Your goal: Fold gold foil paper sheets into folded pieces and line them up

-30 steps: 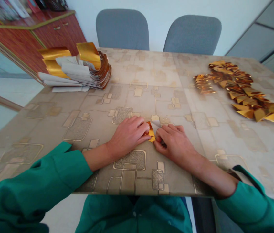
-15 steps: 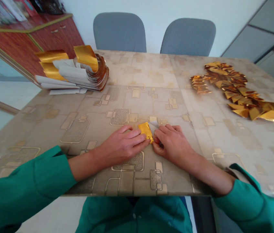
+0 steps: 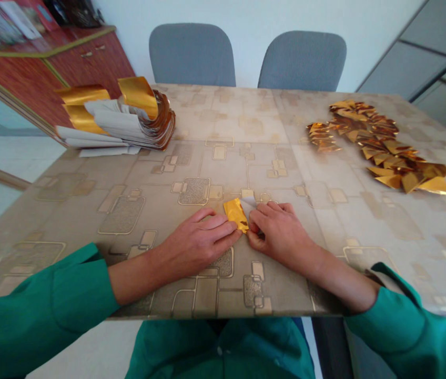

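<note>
A small folded piece of gold foil paper, its pale backing showing at the right, lies on the table between my hands. My left hand rests flat along its left and lower side, fingertips pressing on it. Curled in from the right, my right hand pinches the paper's right edge between thumb and fingers. The fingertips of both hands nearly meet at the lower corner, and they hide part of the folds.
A thick stack of gold and grey-backed paper sheets, bent over, lies at the far left of the patterned table. Several folded gold pieces form a curving row at the right. Two grey chairs stand behind.
The view has shifted slightly. Both hands stay at the gold paper, with the left fingers drawn back a little so that more of its surface shows.
</note>
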Demonstrator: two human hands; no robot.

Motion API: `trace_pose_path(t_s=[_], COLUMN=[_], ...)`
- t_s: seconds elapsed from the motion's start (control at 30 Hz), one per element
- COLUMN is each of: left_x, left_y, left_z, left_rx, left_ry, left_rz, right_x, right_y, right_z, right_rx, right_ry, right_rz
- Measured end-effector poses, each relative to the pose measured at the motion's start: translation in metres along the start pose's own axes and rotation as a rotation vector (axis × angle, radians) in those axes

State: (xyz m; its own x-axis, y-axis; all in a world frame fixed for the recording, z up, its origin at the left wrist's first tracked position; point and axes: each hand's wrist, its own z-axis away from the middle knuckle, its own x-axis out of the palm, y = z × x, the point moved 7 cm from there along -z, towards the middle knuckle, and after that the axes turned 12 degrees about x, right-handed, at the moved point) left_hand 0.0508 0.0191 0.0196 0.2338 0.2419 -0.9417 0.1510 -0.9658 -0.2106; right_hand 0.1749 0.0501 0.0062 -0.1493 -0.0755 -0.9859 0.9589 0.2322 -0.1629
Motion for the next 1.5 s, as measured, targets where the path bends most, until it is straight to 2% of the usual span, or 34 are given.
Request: trace_pose_path(t_s=[0.17,0.3,0.43,0.6,0.7,0.8,1.03,1.2,1.5], left_x=[0.003,0.009,0.009,0.009,0.007,0.005,0.010,0.014,0.018], left_y=[-0.002,-0.007,-0.011,-0.016,-0.017,-0.013,-0.004,-0.002,-0.004], left_z=[-0.008,-0.015,-0.016,-0.014,-0.013,-0.012,-0.012,-0.013,-0.011], left_rx=[-0.012,0.010,0.028,0.029,0.070,0.120,0.034,0.047,0.021], left_ry=[0.051,0.033,0.092,0.153,0.163,0.168,0.117,0.044,0.083], left_rz=[0.023,0.049,-0.004,-0.041,-0.010,0.035,0.113,0.125,0.199], right_x=[0.000,-0.004,-0.012,-0.016,-0.019,-0.022,-0.023,-0.017,-0.006], right_y=[0.014,0.026,0.037,0.037,0.035,0.028,0.024,0.029,0.032], right_z=[-0.004,-0.006,-0.007,-0.008,-0.009,-0.008,-0.011,-0.015,-0.019], right_rx=[-0.058,-0.293,-0.385,-0.460,-0.472,-0.490,-0.456,-0.393,-0.298], right_ry=[-0.037,-0.170,-0.204,-0.126,-0.080,-0.108,-0.144,-0.109,-0.060], right_rz=[-0.190,-0.435,-0.450,-0.387,-0.371,-0.392,-0.499,-0.520,-0.440])
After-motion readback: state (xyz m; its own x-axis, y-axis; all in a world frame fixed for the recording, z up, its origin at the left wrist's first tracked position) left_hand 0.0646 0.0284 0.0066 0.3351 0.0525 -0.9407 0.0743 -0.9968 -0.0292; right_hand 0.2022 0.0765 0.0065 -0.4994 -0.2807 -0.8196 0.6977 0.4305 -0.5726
